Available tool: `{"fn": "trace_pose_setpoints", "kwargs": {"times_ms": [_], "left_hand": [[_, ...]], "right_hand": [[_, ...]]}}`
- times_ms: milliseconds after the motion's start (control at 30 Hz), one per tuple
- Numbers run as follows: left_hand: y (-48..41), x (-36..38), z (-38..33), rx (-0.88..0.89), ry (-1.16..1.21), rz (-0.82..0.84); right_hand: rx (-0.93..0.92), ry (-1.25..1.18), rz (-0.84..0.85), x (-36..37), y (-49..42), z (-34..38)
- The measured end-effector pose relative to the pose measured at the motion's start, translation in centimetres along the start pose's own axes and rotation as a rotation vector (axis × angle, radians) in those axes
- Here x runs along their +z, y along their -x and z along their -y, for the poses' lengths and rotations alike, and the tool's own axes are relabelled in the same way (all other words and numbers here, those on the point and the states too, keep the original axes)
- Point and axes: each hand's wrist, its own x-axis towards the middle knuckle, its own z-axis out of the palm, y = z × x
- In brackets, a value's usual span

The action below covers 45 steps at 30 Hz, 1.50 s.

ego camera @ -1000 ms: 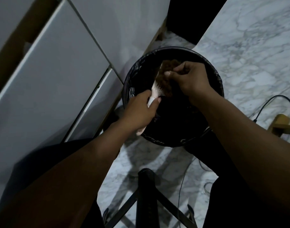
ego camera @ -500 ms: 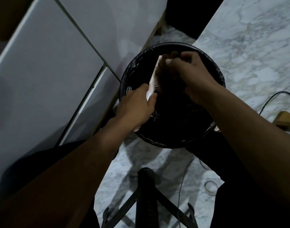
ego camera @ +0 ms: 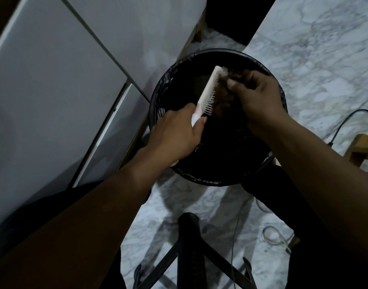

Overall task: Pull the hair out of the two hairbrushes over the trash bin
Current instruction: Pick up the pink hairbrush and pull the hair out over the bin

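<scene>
A white hairbrush (ego camera: 210, 89) is held over a round black trash bin (ego camera: 158, 94) lined with a black bag. My left hand (ego camera: 177, 134) grips the brush by its handle, bristles facing right. My right hand (ego camera: 256, 97) pinches a clump of brown hair (ego camera: 225, 99) that sits against the bristles near the brush's far end. Only one hairbrush is in view.
White cabinet panels (ego camera: 60, 84) stand to the left of the bin. The floor is white marble (ego camera: 316, 59). A black stand with splayed legs (ego camera: 189, 247) rises at the bottom centre. A black cable (ego camera: 341, 126) and a wooden piece (ego camera: 362, 147) lie to the right.
The brush has tilted so its full length and bristles show. My right hand has shifted slightly right, drawing the hair clump away from the bristles.
</scene>
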Motion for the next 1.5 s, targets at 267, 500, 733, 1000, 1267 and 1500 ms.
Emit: {"fn": "trace_pose_setpoints", "kwargs": {"times_ms": [267,500,733,1000,1267,1500], "left_hand": [[-0.1,0.8,0.2,-0.031,0.085,-0.016],[-1.0,0.5,0.2,-0.027,0.213,0.022],[-0.9,0.3,0.1,0.000,0.221,0.026],[-1.0,-0.1,0.3,-0.124,0.213,0.017],[-1.0,0.2,0.4,-0.093,0.191,0.032],[-0.7,0.1,0.6,0.017,0.015,-0.025]], "right_hand": [[0.201,-0.100,0.213,-1.6,-0.2,0.4],[-0.140,0.288,0.318,-1.0,-0.7,-0.2],[-0.073,0.094,0.107,-1.3,-0.9,0.6],[0.240,-0.166,0.110,-1.5,-1.4,1.9],[0.123,0.213,0.168,-1.7,-1.1,1.2],[0.138,0.455,0.183,-1.7,-1.7,0.2]]}}
